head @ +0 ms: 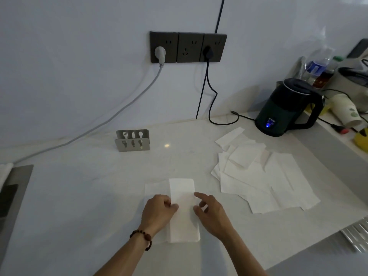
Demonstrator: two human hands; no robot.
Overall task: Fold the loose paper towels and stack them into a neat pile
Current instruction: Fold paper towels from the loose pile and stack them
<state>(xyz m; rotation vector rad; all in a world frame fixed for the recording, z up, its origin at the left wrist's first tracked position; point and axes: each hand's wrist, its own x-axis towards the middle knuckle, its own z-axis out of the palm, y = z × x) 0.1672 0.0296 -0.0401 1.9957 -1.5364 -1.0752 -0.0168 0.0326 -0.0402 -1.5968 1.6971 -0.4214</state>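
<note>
**Folding one sheet at the counter's near edge**

Pale stone countertop (99,196) is filling my view, with a white wall behind it. Going left to right: at nine o'clock a dark metal panel (14,196) is cutting into the frame; at eleven o'clock a steel cutlery-motif holder (132,140) is standing by the wall, below a triple socket strip (188,47) with two plugs in it.

At six o'clock I am watching the paper towel (184,212) being folded. It is lying flat on the counter as a tall narrow strip, with a thinner layer showing out to its left. The left hand (158,213), beaded bracelet at the wrist, is lying on the strip's left edge with fingers curled and the thumb on the paper; I cannot tell whether it is pinching the paper or only pressing it. The right hand (211,213) is sitting at the right edge, its fingers loosely bent and the index finger stretched forward, holding nothing that I can make out.

At three o'clock the loose paper towels (262,176) are lying in an overlapping scatter, well apart from the hands. At one o'clock a black kettle (288,108) is glowing blue.

I am judging these sheets as very light, soft and easy to tear or shift; taking hold at corners or edges, and pressing flat along creases, looks safest.
</note>
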